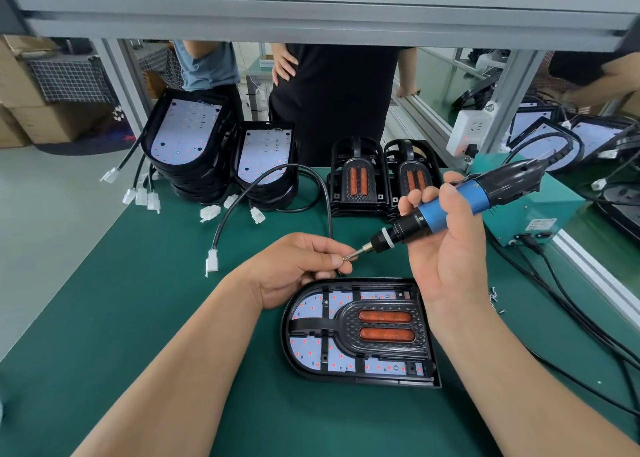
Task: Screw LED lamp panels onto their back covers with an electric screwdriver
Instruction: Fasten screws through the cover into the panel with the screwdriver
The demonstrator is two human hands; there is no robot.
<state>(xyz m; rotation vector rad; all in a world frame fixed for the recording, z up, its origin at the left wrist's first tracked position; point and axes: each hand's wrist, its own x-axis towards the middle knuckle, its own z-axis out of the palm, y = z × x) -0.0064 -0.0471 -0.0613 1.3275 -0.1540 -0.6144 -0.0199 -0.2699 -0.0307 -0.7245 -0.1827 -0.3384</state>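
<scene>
Right hand grips blue-black electric screwdriver; left hand pinches small screw at bit tip, above black D-shaped lamp assembly on green mat.

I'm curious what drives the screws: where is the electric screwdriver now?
In the head view, right of centre, the right hand grips the electric screwdriver above the lamp panel, its bit pointing left to a screw pinched by the left hand.

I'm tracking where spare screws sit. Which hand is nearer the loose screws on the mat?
Right. The right hand, holding the electric screwdriver, is just left of the loose screws; the left hand is farther left, pinching a screw.
</scene>
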